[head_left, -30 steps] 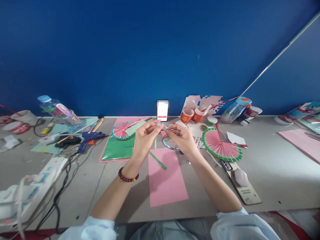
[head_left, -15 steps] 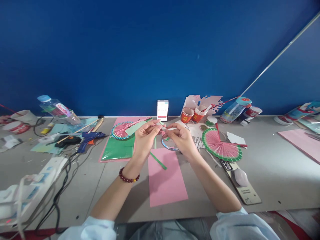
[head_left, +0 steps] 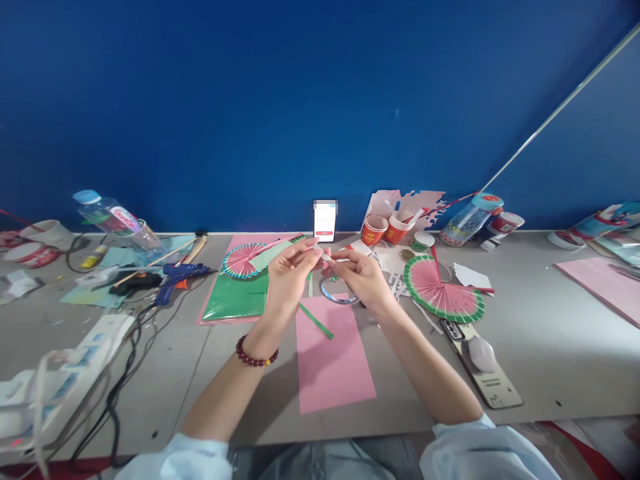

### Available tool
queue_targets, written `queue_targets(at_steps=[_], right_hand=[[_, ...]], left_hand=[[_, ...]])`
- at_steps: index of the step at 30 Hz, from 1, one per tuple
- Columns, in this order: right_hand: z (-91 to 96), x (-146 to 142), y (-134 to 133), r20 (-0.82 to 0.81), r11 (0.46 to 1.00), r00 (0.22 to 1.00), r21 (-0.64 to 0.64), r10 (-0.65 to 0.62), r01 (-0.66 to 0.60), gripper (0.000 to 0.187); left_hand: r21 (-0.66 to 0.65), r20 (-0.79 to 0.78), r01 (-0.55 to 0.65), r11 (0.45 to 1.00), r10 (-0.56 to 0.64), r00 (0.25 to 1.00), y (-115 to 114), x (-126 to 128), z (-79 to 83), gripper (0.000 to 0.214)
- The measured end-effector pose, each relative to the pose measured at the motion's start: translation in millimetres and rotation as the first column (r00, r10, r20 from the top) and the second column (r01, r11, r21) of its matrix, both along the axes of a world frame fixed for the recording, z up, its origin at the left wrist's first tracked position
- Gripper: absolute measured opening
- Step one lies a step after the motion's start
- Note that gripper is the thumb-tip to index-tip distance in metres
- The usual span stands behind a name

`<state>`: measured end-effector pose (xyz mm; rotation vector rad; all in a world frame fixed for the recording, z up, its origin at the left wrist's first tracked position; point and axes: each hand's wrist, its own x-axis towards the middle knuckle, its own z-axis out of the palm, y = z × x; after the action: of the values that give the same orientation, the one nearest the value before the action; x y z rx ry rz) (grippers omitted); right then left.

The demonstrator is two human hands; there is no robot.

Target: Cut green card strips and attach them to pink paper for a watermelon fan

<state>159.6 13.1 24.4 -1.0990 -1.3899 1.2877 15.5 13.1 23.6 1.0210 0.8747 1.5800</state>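
Note:
My left hand (head_left: pixel 289 275) and my right hand (head_left: pixel 361 278) are raised together over the table, fingertips meeting. Both pinch a small thin whitish strip (head_left: pixel 324 252) between them; I cannot make out what it is. A dark red bead bracelet (head_left: pixel 255 354) sits on my left wrist. Below the hands lie a pink paper sheet (head_left: pixel 333 357) with a green paper strip (head_left: pixel 316 320) across its top, and a shiny tape ring (head_left: pixel 338 292).
A green sheet (head_left: pixel 234 299) with a pink pleated fan (head_left: pixel 241 259) lies to the left. A watermelon paper fan (head_left: pixel 443 291), red paper cups (head_left: pixel 385 231), a phone (head_left: pixel 325 221), a blue glue gun (head_left: pixel 179 277), a bottle (head_left: pixel 113 218), a power strip (head_left: pixel 75 373) and cables surround them.
The hands have shifted slightly; the fingers have worked the small strip, and the tape ring under the right hand shows more.

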Motion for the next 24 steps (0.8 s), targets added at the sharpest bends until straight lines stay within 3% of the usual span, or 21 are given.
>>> queue_targets(at_steps=[13, 24], right_hand=[[0.5, -2.8, 1.4, -0.024, 1.0, 1.0, -0.031, -0.005, 0.005, 0.037], [-7.4, -2.7, 6.0, -0.085, 0.995, 0.995, -0.08, 0.049, -0.056, 0.043]], left_hand=[[-0.023, 0.044, -0.101, 0.995, 0.102, 0.994, -5.4, 7.3, 9.8, 0.024], [-0.057, 0.078, -0.078, 0.995, 0.082, 0.994, -2.8, 6.5, 6.6, 0.023]])
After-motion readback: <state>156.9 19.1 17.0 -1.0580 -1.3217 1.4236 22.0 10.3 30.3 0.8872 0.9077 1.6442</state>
